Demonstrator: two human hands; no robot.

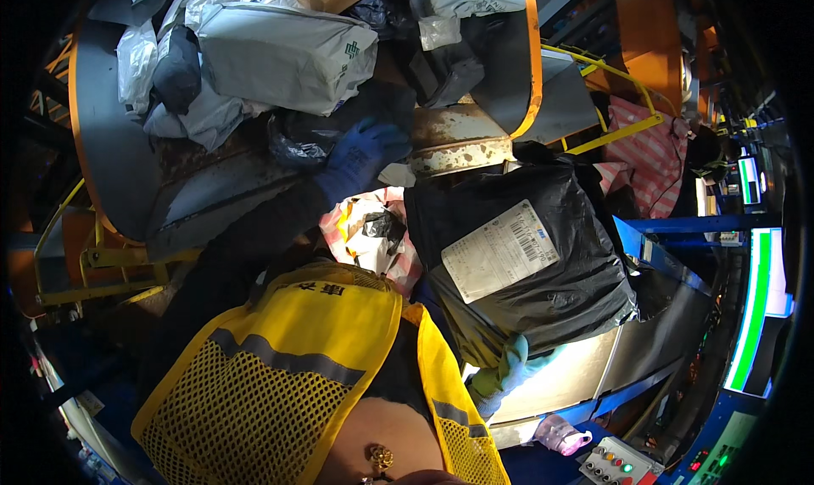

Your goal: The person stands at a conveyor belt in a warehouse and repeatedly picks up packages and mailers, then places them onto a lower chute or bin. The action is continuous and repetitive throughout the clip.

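My left hand (pixel 369 151), in a blue work glove, reaches up to a dark plastic-wrapped parcel (pixel 305 132) at the lower edge of the pile; its fingertips are hard to make out against the dark wrapping. A large black plastic mailing bag (pixel 540 250) with a white shipping label lies tilted on the right. My right hand (pixel 512 370), in a green and blue glove, is at its lower edge, thumb against the plastic and the other fingers partly hidden. Between my left hand and my vest is a red-and-white checked bag (pixel 334 227) with crumpled white and black plastic.
Grey and white parcels (pixel 286 52) fill an orange-rimmed metal chute (pixel 534 59). Yellow rails (pixel 613 135) and another checked bag (pixel 642 160) stand right. A pale surface (pixel 559 377) lies below the black bag, near a plastic cup (pixel 559 434) and a button box (pixel 617 463).
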